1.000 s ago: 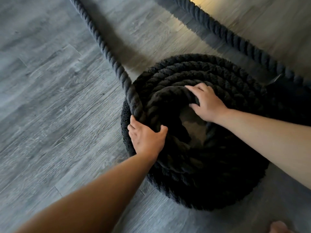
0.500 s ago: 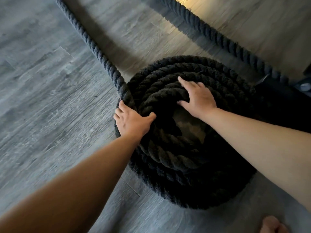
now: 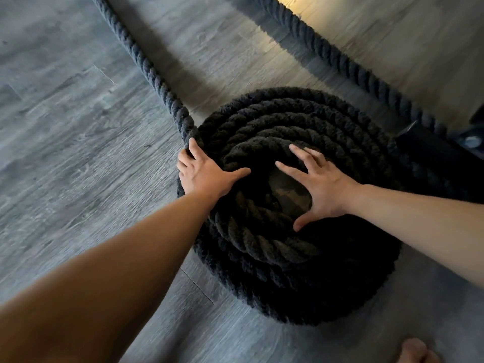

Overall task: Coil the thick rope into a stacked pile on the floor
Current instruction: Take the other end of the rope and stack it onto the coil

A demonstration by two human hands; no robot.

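Observation:
The thick black rope [image 3: 301, 119] is wound into a stacked round pile on the grey wood floor, with a hollow in its middle. One loose strand [image 3: 146, 66] runs from the far left down to the pile's left edge. There my left hand [image 3: 207, 174] lies on the top turn, its fingers curled over the outer side of the rope and its thumb stretched toward the hollow. My right hand [image 3: 322, 184] is over the hollow with its fingers spread and straight, holding nothing.
A second stretch of rope [image 3: 340, 58] crosses the floor behind the pile toward a dark object [image 3: 468, 137] at the right edge. A bare foot [image 3: 416, 352] shows at the bottom right. Bare floor [image 3: 65, 153] lies to the left.
My right hand has let go of the inner turn and spread its fingers. My left hand has slid up along the pile's left edge toward the incoming strand.

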